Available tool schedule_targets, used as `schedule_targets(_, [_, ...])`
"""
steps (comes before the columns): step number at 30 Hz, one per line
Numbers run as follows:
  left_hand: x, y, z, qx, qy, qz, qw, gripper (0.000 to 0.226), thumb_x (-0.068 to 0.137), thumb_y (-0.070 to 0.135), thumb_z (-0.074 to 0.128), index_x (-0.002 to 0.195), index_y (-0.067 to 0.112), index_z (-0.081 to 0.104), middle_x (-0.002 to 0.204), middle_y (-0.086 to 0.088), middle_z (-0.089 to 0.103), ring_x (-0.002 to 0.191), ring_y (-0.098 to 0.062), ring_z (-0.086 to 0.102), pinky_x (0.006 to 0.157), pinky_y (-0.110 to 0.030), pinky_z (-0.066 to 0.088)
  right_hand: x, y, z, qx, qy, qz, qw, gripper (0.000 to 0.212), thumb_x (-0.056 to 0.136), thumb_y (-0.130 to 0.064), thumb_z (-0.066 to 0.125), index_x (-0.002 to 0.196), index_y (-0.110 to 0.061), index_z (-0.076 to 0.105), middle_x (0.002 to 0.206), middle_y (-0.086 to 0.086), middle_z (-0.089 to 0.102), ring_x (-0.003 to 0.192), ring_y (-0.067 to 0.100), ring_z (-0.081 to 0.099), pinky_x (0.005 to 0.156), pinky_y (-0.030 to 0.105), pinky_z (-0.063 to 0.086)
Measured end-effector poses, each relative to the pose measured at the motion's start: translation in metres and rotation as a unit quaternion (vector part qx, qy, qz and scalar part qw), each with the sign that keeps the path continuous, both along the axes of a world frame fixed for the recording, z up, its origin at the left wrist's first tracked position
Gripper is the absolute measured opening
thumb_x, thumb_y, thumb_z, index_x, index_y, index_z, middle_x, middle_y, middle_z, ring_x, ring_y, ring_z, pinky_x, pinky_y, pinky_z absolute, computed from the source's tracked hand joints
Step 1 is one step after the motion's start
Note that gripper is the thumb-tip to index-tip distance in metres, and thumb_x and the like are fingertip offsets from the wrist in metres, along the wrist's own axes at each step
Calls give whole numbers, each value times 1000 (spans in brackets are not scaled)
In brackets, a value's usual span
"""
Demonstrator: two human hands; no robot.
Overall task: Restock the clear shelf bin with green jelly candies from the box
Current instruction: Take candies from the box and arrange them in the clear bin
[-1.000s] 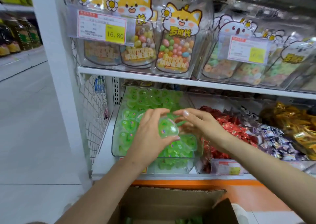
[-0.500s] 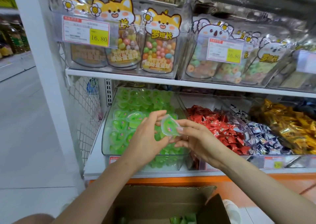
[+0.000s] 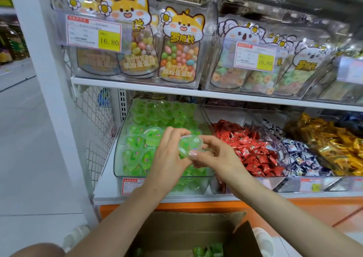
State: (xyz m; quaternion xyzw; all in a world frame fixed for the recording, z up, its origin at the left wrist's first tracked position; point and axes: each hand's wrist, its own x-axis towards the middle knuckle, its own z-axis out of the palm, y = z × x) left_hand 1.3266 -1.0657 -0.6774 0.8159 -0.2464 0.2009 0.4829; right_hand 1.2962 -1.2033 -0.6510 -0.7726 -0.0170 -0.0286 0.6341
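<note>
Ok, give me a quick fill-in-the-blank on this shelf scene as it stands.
The left hand and right hand together hold one clear-cupped ____ jelly candy in front of the clear plastic shelf bin.
Right of that bin lie ____ foil-wrapped candies.
The yellow price label above reads ____.
Missing: green; red; 16.80.

Bin (image 3: 120,150) w/ jelly cups (image 3: 155,115) sits far left on the lower shelf (image 3: 106,190), wrapped sweets (image 3: 249,148) just to its right. Box (image 3: 188,231) is below, nearest you. Your left hand (image 3: 169,158) & right hand (image 3: 218,154) meet over the bin's front, one cup (image 3: 189,146) btwn them.
</note>
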Motion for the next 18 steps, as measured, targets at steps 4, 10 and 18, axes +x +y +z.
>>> schedule_targets(4, [4, 9, 6, -30, 40, -51, 997, 57, 76, 1, 71, 123, 27, 54, 113, 6, 60, 78, 0, 58, 74, -8, 45, 5, -7, 6, 42, -17, 1, 999, 30, 85, 3, 60, 115, -4, 61, 90, 12, 65, 69, 12, 63, 61, 19, 52])
schedule_targets(10, [0, 13, 7, -21, -19, -8, 1000, 29, 75, 8, 74, 94, 23, 58, 89, 16, 52, 82, 4, 48, 70, -7, 38, 5, -5, 4, 30, 1, 2, 1000, 65, 65, -25, 72, 125, -7, 55, 107, 10, 67, 87, 16, 64, 77, 29, 55])
schedule_targets(18, [5, 18, 7, 39, -40, 1, 998, 26, 73, 12, 75, 93, 17, 59, 90, 17, 45, 83, 1, 44, 72, -9, 33, 12, -5, -1, -170, -90, -34, 981, 62, 71, -20, 81, 126, -21, 52, 98, -9, 57, 60, -4, 46, 63, 11, 43])
